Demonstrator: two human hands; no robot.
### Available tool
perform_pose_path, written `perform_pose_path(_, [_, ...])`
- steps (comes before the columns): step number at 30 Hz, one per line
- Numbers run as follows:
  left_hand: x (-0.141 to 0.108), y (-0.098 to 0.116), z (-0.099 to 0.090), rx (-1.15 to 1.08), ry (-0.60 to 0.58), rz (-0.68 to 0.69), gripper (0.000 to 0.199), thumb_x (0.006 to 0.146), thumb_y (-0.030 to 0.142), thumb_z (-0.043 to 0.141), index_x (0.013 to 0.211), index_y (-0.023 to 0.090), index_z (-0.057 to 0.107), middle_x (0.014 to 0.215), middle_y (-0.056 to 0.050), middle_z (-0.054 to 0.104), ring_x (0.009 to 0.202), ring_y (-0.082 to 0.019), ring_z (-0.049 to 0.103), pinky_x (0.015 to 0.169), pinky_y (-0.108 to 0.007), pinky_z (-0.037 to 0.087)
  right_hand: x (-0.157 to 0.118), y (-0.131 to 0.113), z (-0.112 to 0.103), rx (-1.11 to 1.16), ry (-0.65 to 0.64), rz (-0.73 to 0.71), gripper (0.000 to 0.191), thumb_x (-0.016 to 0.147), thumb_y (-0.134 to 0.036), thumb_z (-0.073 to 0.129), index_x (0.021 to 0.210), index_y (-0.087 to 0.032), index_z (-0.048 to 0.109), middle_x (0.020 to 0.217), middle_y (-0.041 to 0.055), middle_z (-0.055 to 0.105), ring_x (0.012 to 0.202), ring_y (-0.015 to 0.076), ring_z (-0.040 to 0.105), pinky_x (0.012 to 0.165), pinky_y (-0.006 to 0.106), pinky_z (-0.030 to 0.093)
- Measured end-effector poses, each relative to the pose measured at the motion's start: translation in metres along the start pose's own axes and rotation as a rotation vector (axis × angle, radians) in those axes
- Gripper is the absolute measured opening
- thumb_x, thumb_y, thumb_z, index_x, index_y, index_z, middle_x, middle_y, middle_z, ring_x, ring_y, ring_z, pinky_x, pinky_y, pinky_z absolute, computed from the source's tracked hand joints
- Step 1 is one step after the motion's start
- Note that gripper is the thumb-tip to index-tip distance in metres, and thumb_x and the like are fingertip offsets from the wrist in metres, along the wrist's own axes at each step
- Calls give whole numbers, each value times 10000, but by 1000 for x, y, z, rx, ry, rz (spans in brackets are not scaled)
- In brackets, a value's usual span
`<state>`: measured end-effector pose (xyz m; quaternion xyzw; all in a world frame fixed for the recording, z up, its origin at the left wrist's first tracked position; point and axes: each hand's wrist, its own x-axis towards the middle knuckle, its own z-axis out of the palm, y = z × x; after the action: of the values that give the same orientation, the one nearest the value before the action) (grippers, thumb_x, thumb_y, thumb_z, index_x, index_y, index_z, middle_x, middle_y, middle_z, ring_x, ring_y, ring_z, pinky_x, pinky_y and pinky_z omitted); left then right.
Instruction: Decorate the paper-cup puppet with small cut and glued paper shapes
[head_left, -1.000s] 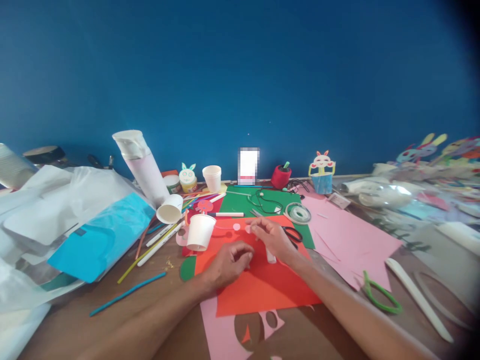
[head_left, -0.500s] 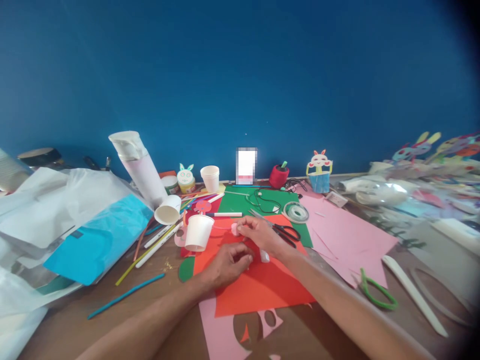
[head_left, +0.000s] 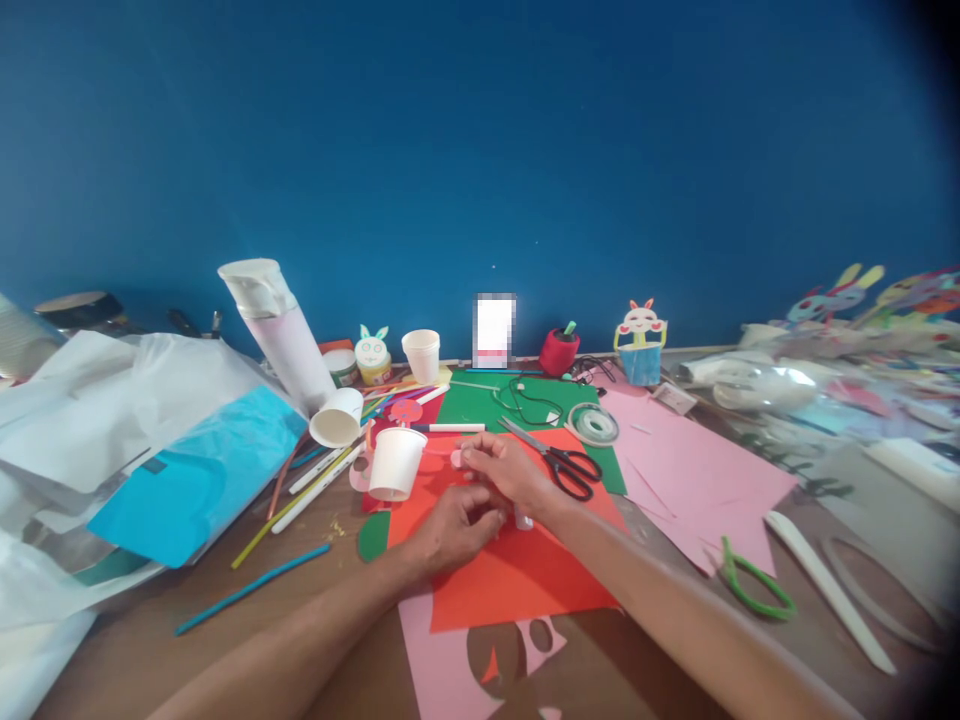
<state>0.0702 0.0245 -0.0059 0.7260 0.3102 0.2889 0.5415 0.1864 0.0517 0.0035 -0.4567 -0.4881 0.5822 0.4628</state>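
Between the thumb and fingertips of my right hand (head_left: 499, 468) is a small pink paper piece (head_left: 457, 458), held above the orange sheet (head_left: 525, 580). Just below it, my left hand (head_left: 465, 525) is curled with its thumb and fingers near each other; whatever it may hold is too small to make out. A white paper cup (head_left: 396, 465) stands tilted to the left of my hands, beside a pink cutout (head_left: 361, 468). Black-handled scissors (head_left: 574, 470) lie to the right of my right hand. A small whitish piece (head_left: 523, 519) shows under my right wrist.
A tape roll (head_left: 593, 423) lies on the green sheet (head_left: 480, 400). Pink paper (head_left: 705, 470) and a green pipe cleaner (head_left: 757, 595) are on the right. At left are a tipped cup (head_left: 336, 418), markers, a blue pipe cleaner (head_left: 251, 590) and blue paper (head_left: 199, 480).
My right hand has moved a little to the left with the pink piece, showing more of the scissors. My left hand has stayed nearly still.
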Motion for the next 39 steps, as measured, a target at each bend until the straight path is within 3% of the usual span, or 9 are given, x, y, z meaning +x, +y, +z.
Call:
perform_pose_path(4, [0, 4, 1, -55, 0, 3, 223, 716, 137, 413, 743, 151, 634, 673, -29, 602, 592, -126, 478, 554, -228, 343, -1, 0, 5, -15, 41, -19, 54, 670, -244, 553, 668, -193, 572, 869, 12, 614, 758, 135, 571, 669, 245, 452])
perform_pose_path(13, [-1, 1, 0, -85, -16, -7, 238, 720, 137, 407, 775, 153, 639, 701, -32, 607, 624, -133, 492, 584, -234, 364, -1, 4, 3, -103, 86, -152, 81, 716, -226, 503, 680, -216, 575, 791, 5, 617, 719, 129, 557, 703, 265, 452])
perform_pose_path(18, [-1, -3, -2, -107, 21, -66, 197, 697, 107, 417, 728, 140, 609, 673, -31, 583, 606, -129, 510, 580, -232, 381, -8, -14, -5, -111, 66, -291, 107, 749, -230, 485, 733, -185, 582, 834, 25, 613, 780, 132, 547, 742, 277, 431])
perform_pose_path(24, [1, 3, -2, -199, 82, -133, 163, 749, 223, 464, 757, 130, 598, 645, -38, 579, 586, -134, 539, 549, -235, 388, -16, -31, -18, -25, 87, -322, 100, 751, -230, 510, 719, -170, 584, 848, 30, 597, 800, 132, 535, 755, 277, 421])
perform_pose_path(29, [8, 1, -9, -481, 205, -240, 240, 754, 232, 486, 963, 123, 528, 890, -105, 617, 712, -177, 600, 583, -268, 446, -16, -20, -29, 97, 65, -321, 104, 760, -249, 530, 711, -174, 583, 823, 32, 586, 868, 148, 523, 804, 297, 410])
perform_pose_path(32, [10, 1, -15, -655, 208, -309, 290, 734, 187, 519, 1014, 116, 490, 1009, -152, 592, 830, -216, 600, 632, -294, 469, -14, -13, -35, 184, 54, -298, 101, 752, -268, 552, 719, -179, 586, 818, 26, 581, 834, 143, 527, 806, 307, 412])
perform_pose_path(39, [13, -9, -26, -1041, 214, -310, 288, 752, 159, 497, 1033, 98, 481, 1043, -171, 584, 958, -242, 563, 696, -290, 476, -12, -15, -45, 260, 20, -315, 102, 739, -275, 573, 688, -190, 593, 798, 15, 572, 783, 128, 524, 770, 277, 415])
